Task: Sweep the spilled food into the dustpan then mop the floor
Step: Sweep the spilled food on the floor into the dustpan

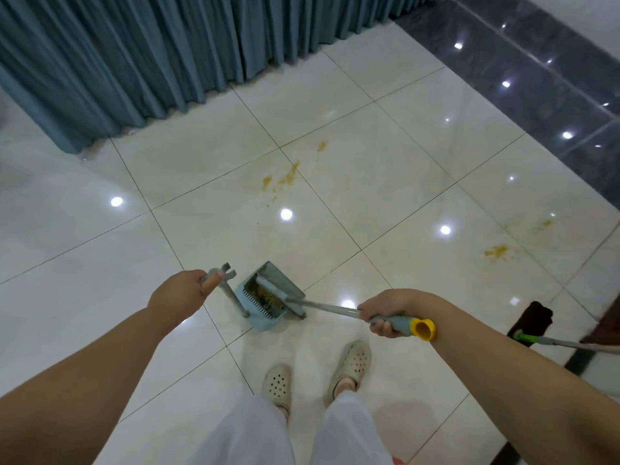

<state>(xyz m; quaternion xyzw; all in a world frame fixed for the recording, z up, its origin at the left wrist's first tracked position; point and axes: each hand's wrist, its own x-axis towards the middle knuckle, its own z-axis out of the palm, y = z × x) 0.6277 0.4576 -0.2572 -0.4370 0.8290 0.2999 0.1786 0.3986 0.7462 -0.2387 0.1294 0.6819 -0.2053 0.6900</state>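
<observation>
A light blue dustpan [260, 318] stands on the white tile floor just ahead of my feet, with yellow food bits inside it. My left hand [183, 290] grips the top of the dustpan's upright handle [231, 293]. My right hand [382, 312] holds the broom handle [335, 309], which has a grey grip and a yellow end cap. The broom head [278, 293] rests inside the dustpan's mouth. Yellow food smears [285, 177] lie further ahead on the floor, and more yellow stains [496, 251] lie to the right.
A mop [533, 322] with a dark head and a green joint lies on the floor at the right, its pole running off the right edge. Teal curtains [134, 62] hang along the far left. Dark glossy tiles [553, 78] border the floor at the far right.
</observation>
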